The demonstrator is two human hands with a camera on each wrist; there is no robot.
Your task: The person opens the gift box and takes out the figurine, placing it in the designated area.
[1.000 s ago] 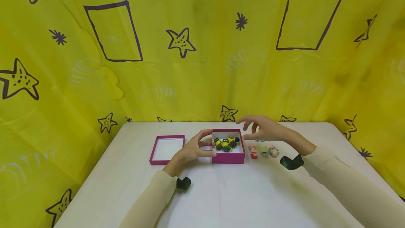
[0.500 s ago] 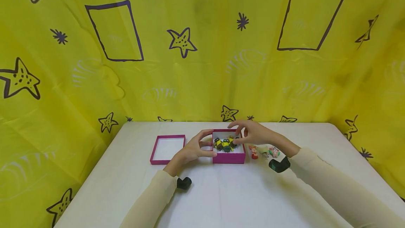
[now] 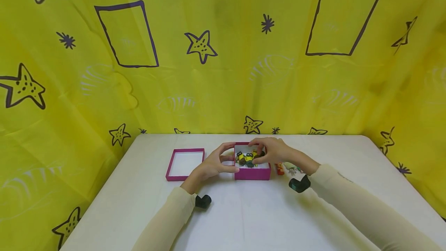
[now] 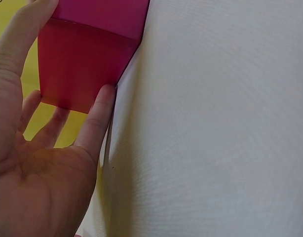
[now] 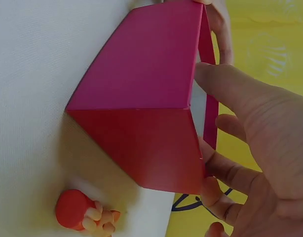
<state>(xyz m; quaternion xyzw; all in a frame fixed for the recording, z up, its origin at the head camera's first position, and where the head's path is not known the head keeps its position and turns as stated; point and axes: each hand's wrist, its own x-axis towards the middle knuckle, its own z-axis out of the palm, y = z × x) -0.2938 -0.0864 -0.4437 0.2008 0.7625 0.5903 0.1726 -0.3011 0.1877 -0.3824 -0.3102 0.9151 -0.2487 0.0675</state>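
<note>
An open pink box (image 3: 252, 174) with a white inside stands on the table, holding several small yellow figurines (image 3: 249, 158) with dark goggles. My left hand (image 3: 213, 164) grips the box's left side, thumb at the front and fingers spread along the side and back; the left wrist view shows fingertips against the red-lit box wall (image 4: 82, 64). Over the box's right part is my right hand (image 3: 275, 151), its thumb and fingers reaching down inside. In the right wrist view the box walls hide those fingertips, so whether they pinch a figurine is not visible.
Left of the box lies a shallow pink lid (image 3: 184, 178), white side up. Right of it are a red figurine (image 5: 75, 210) and a pale figurine (image 3: 290, 167), partly behind my right arm. A yellow patterned curtain (image 3: 223, 88) hangs behind the white table (image 3: 240, 220).
My right hand has moved left from beside the box and down into its opening. The left hand keeps its grip on the box, which stays in place.
</note>
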